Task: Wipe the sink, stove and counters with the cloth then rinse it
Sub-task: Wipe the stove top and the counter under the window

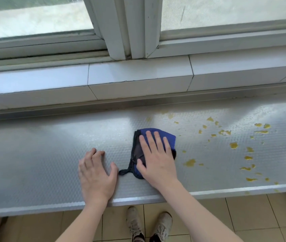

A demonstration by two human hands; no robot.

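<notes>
A blue cloth with a dark edge and a small loop lies on the textured metal counter, a little right of centre. My right hand presses flat on the cloth with its fingers spread and straight. My left hand rests on the bare counter just left of the cloth, fingers bent a little at the tips, holding nothing. Yellow crumbs and smears are scattered over the counter to the right of the cloth.
A white tiled sill and a sliding window frame run along the back of the counter. The counter's front edge is near me, with a beige tiled floor and my shoes below.
</notes>
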